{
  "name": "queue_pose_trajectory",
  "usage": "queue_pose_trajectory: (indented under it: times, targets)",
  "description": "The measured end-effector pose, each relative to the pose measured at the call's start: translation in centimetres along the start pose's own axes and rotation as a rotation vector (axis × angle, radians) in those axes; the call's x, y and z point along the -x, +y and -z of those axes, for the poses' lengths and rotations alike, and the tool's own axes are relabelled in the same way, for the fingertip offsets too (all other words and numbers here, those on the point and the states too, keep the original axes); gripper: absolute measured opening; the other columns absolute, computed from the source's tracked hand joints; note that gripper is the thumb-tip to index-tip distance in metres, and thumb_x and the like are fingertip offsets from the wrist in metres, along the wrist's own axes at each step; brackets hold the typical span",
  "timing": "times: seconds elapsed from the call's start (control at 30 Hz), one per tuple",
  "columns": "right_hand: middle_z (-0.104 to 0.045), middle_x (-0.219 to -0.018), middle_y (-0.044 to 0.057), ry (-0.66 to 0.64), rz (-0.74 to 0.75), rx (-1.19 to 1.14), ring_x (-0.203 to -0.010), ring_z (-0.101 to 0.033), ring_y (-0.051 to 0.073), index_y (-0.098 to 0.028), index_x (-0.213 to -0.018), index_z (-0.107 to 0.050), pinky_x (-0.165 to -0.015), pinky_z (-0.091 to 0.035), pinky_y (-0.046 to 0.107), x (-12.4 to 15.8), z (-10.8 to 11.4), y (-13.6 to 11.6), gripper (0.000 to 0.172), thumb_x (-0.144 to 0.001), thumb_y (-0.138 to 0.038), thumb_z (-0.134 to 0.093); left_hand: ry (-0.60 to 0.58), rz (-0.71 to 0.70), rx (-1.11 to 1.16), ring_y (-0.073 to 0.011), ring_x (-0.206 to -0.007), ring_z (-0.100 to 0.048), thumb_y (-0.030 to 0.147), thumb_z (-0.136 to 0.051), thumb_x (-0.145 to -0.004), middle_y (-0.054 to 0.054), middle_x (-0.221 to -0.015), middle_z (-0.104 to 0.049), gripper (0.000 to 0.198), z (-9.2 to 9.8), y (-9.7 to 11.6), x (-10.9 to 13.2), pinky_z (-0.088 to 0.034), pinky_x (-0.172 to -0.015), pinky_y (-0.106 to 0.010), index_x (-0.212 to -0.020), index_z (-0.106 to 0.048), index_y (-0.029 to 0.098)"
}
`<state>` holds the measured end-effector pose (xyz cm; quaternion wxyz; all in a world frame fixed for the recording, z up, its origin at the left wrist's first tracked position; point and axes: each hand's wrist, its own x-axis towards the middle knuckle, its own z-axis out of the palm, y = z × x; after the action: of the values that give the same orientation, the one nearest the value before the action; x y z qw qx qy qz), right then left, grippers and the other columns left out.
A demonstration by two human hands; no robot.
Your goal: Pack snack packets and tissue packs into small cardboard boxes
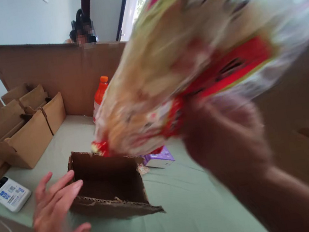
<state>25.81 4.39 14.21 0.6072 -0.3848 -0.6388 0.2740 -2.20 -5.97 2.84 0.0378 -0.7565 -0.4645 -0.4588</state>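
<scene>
A big, shiny plastic bag of bread (149,82), blurred by motion, is raised across the upper right; its tan contents and red and yellow print show. My right hand (226,132) grips the bag from below, the fingers partly hidden behind it. Under the bag's lower left end stands a small open cardboard box (113,211) with ragged edges and a few scraps inside. Beside that box, my left hand (56,219) has its fingers spread and holds nothing. Its fingertips are at the box's left edge; I cannot tell whether they touch.
Several open cardboard boxes (32,138) stand at the left, near a white power bank (11,193) with a cable. An orange bottle (100,91) and a purple box (160,157) are behind the bag. A tall cardboard panel (69,74) crosses the back, a person's head (83,29) beyond it.
</scene>
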Motion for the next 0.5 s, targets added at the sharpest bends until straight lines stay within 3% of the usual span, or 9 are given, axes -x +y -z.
queue_pose_trajectory:
  times: [0.07,0.13,0.23,0.33,0.5]
  targets:
    - [-0.063,-0.072,0.001,-0.131,-0.023,0.041,-0.064,-0.061,0.018,-0.025,-0.075,-0.055,-0.058,-0.052,0.032,1.7,-1.9,0.9,0.039,-0.087,-0.061,-0.065,-0.093,-0.078,-0.067,-0.0306,-0.117,-0.065,0.028,-0.060,-0.090,-0.006,-0.106,-0.075,0.031,0.1,0.3,-0.9,-0.023,-0.120,-0.061,-0.121,-0.061,0.023]
    - [-0.064,-0.071,0.001,-0.274,0.019,0.197,-0.062,-0.059,0.016,-0.023,-0.076,-0.055,-0.056,-0.050,0.029,2.7,-2.3,1.9,0.042,-0.089,-0.062,-0.060,-0.148,-0.020,-0.146,-0.0290,-0.114,-0.066,0.025,-0.059,-0.090,-0.004,-0.101,-0.075,0.021,0.0,0.3,-1.1,-0.019,-0.121,-0.059,-0.110,-0.064,0.022]
    - [-0.059,-0.061,-0.001,-0.512,0.157,0.513,-0.052,-0.049,0.011,-0.022,-0.071,-0.052,-0.049,-0.040,0.024,2.9,-0.9,2.3,0.041,-0.096,-0.054,-0.053,-0.159,0.046,-0.160,-0.0269,-0.106,-0.066,0.027,-0.058,-0.091,-0.003,-0.095,-0.074,0.010,-0.2,0.0,-0.8,-0.020,-0.119,-0.057,-0.098,-0.065,0.023]
    - [-0.060,-0.064,-0.001,-0.717,0.294,0.717,-0.050,-0.046,0.010,-0.021,-0.071,-0.053,-0.049,-0.036,0.023,2.2,0.6,1.3,0.039,-0.102,-0.044,-0.045,-0.165,0.043,-0.095,-0.0238,-0.099,-0.066,0.026,-0.059,-0.092,-0.001,-0.087,-0.071,0.005,-0.6,-0.1,-0.5,-0.025,-0.118,-0.052,-0.090,-0.062,0.023]
    - [-0.061,-0.064,0.000,-0.889,0.393,0.919,-0.052,-0.052,0.012,-0.022,-0.070,-0.056,-0.049,-0.032,0.027,1.4,-0.2,0.7,0.030,-0.099,-0.032,-0.051,-0.165,0.008,-0.035,-0.0200,-0.089,-0.064,0.024,-0.061,-0.092,0.002,-0.077,-0.066,0.006,-0.9,0.0,-0.4,-0.028,-0.117,-0.049,-0.087,-0.059,0.023]
